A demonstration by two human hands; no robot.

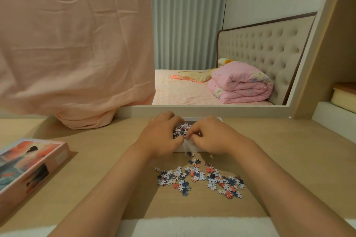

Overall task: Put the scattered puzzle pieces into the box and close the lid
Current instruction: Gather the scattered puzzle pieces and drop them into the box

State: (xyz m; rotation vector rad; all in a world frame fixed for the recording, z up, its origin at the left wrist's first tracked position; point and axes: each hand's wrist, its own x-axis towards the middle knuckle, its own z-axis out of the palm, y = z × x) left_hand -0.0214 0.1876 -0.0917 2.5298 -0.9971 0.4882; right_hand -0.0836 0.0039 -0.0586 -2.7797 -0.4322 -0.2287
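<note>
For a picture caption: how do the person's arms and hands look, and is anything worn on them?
The left forearm and right forearm are bare, no sleeves in view. The left hand and right hand have no gloves; no watch or bracelet shows at either wrist.

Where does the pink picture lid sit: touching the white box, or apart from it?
Apart. The head view shows a wide stretch of bare table between the lid at the left and the white box.

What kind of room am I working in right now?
Most likely a bedroom: a bed with a tufted beige headboard and a folded pink quilt shows beyond the light wooden tabletop, with pale pleated curtains behind.
</note>
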